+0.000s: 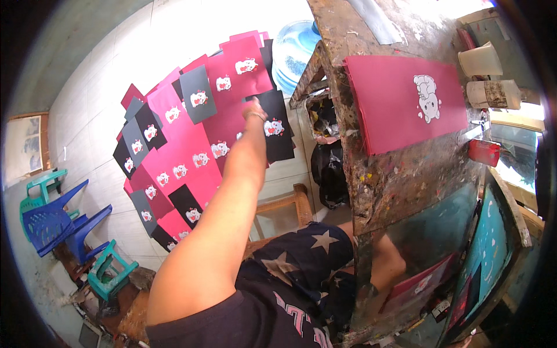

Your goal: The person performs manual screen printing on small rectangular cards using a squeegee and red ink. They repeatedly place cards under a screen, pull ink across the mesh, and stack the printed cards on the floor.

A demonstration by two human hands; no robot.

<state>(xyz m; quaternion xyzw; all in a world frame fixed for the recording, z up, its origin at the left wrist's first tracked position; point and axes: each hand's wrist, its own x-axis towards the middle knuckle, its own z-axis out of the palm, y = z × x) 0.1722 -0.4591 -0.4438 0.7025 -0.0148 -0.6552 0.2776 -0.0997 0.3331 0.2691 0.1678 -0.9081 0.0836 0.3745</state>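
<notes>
My left arm reaches out over many printed sheets laid overlapping on the floor. At its end my left hand (253, 109) is at the upper left edge of a black sheet (278, 145), its small fingers seemingly closed on that edge. This sheet carries a white cartoon animal with red marks and overlaps maroon sheets. Beside it lie a maroon sheet (241, 55), a grey sheet (199, 87) and a bright pink sheet (188, 145) with similar prints. On the worktable to the right sits a stack of maroon sheets (394, 110), its top one printed with an uncoloured cartoon animal. My right hand is out of view.
The paint-stained worktable (400, 185) has a glass pane (418, 232) at its near end. Plastic cups (480, 61) and a red container (484, 152) stand along its far right side. A blue water jug (290, 49), black bag (329, 174), blue chair (55, 223) and green stool (110, 269) occupy the floor.
</notes>
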